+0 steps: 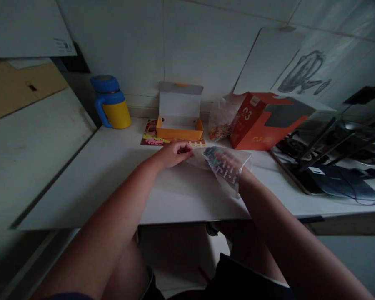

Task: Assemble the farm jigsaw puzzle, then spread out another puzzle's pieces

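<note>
A clear plastic bag point(228, 180) with white printing lies just above the white tabletop. My left hand point(176, 154) pinches the left end of this bag between thumb and fingers. Reaching in through the bag's right side, my right hand point(226, 160) shows only dimly through the plastic. Its fingers are blurred, and I cannot tell whether they grip anything. Dark green bits point(210, 153) show inside the bag near that hand. Just behind my hands stands an open orange box point(179, 132) with its lid raised, resting partly on a colourful printed sheet point(150, 135).
A second clear bag point(220, 125) of small colourful pieces leans by a large red-orange box point(253, 125). At the left stands a blue and yellow flask point(117, 108). Dark racks and a black flat device point(340, 181) crowd the right side. A tiled wall closes the back.
</note>
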Demonstrator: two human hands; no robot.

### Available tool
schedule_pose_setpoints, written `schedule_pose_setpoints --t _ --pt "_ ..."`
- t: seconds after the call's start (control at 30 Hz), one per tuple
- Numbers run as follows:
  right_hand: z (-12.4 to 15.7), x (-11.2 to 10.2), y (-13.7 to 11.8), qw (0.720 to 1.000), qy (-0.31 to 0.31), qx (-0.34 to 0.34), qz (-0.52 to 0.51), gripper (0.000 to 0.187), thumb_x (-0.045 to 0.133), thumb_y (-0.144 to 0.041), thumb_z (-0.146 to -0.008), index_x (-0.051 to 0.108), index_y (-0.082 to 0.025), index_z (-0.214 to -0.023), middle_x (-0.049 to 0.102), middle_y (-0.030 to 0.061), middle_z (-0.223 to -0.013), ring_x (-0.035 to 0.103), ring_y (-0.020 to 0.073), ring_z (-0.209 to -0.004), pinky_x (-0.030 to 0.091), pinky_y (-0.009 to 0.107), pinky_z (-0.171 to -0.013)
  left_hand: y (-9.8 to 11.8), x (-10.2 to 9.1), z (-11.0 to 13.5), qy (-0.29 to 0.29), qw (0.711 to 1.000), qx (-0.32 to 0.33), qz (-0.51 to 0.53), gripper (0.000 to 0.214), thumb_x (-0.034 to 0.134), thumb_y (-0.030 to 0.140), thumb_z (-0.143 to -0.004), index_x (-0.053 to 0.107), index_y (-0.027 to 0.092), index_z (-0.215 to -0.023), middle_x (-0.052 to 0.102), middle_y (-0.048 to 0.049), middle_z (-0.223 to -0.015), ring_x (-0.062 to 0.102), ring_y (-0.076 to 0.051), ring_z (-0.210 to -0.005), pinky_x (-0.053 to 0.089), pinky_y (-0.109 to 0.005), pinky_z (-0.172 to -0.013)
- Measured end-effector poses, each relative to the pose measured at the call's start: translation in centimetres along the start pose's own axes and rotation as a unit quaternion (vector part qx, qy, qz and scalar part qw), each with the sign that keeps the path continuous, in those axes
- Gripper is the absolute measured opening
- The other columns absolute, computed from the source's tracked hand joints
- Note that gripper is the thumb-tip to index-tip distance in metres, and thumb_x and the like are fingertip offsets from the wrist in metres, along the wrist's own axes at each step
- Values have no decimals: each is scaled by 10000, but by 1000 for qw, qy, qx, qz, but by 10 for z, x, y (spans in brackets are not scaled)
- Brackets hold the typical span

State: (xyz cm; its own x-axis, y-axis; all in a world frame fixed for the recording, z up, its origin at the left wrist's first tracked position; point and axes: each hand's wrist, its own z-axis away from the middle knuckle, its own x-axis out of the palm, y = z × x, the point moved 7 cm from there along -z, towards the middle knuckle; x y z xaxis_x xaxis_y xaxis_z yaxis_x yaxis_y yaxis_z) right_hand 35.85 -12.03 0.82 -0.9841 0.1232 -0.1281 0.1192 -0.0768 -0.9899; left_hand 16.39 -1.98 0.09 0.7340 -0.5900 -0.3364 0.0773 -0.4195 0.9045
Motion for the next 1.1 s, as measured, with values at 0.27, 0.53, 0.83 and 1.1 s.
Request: schedule_pose_setpoints --t 0.27,0.53,0.83,1.1 --pt "12 11 5 986 -4 25 -164 293 710 -476 -882 730 -281 -1100 781 64 -1212 744 261 -1069 630 377 -893 -14 -7 -1 45 996 -76 18 169 664 329 -997 585 205 -914 785 -57 -844 663 -147 -647 508 -272 -634" --pt "68 26 -13 951 -74 153 -258 325 713 -563 -894 746 -323 -1110 795 59 -1163 750 254 -994 628 362 -777 -20 -36 6 167 973 -157 7 150 653 201 -994 563 202 -873 756 -19 -767 609 -116 -502 450 -234 -493" --pt "110 2 -31 933 -191 87 -292 570 824 -575 -837 747 -286 -1323 782 104 -1233 763 264 -1035 622 339 -798 -26 -60 8 310 927 -160 135 158 681 282 -1004 544 207 -979 720 12 -753 672 -117 -536 576 -239 -568" --pt "90 -12 -28 962 -134 7 -236 897 850 -496 -850 403 -446 -1626 731 74 -1324 734 243 -991 610 378 -804 -23 -56 9 302 913 -155 227 173 712 220 -979 546 213 -1027 746 12 -747 687 -124 -535 573 -232 -560"
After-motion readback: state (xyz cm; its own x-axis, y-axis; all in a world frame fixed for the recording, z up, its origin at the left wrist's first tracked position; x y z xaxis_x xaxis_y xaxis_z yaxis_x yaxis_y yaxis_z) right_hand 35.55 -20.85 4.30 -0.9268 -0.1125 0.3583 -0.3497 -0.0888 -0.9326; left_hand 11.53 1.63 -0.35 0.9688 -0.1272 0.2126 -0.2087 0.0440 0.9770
